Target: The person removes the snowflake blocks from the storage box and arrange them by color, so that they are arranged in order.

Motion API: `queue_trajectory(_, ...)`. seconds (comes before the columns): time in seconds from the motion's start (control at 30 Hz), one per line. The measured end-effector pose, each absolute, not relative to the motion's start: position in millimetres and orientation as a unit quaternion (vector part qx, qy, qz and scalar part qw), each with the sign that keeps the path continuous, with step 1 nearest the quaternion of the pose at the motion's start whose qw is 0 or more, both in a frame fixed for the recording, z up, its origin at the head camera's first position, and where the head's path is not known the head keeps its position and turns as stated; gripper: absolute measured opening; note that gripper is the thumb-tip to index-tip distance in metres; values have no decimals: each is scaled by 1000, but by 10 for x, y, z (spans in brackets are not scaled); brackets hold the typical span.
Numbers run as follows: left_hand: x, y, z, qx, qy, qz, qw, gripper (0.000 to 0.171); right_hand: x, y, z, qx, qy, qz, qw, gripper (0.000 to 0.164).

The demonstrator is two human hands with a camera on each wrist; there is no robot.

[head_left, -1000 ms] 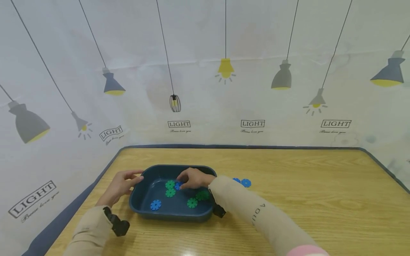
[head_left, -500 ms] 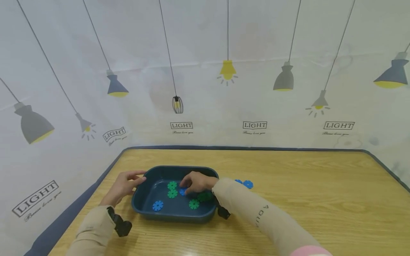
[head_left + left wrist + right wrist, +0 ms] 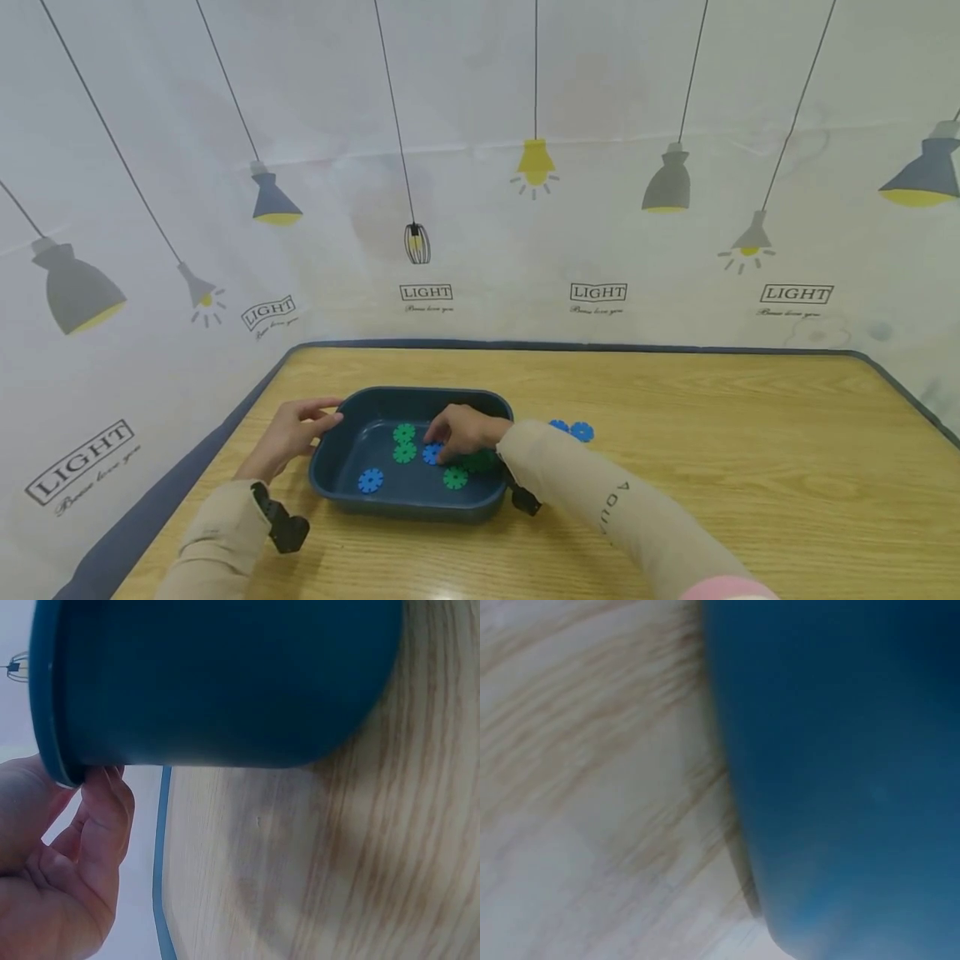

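On the wooden table stands a dark blue plastic basin. My left hand grips its left rim, with thumb and fingers around the edge in the left wrist view. My right hand reaches inside from the right, its thumb and index finger pinching a blue notched disc near the basin floor. Left of that disc lie two green notched discs, edge to edge. Another blue disc is at the front left, and a green disc at the front right. More green discs sit in shadow under the right wrist.
Outside the basin, two blue discs lie on the wooden table, partly behind the right sleeve. A white curtain printed with lamps hangs behind the table. In the right wrist view the basin's outer wall fills the right side.
My right hand has shifted slightly toward the near right with the blue disc, away from the green pair. More of that disc shows now. My left hand keeps its place on the rim.
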State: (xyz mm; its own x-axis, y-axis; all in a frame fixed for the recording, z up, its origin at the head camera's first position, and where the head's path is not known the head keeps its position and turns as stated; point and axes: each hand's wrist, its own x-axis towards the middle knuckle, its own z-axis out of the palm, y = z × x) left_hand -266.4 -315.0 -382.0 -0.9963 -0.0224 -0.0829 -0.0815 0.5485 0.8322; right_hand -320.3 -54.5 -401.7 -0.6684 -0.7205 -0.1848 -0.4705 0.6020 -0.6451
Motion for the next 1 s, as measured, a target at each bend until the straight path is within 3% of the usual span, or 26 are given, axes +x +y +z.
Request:
queue_trajectory(0.63,-2653,-3143,-3804,-29,883,468,36,44,-3149,-497,-3908,-353,859,-315,198,8)
queue_trajectory(1.0,-2640,-3135,-3791,-25,881,470,35,44,-3081,-276,-3682,-395,821,-362,198,7)
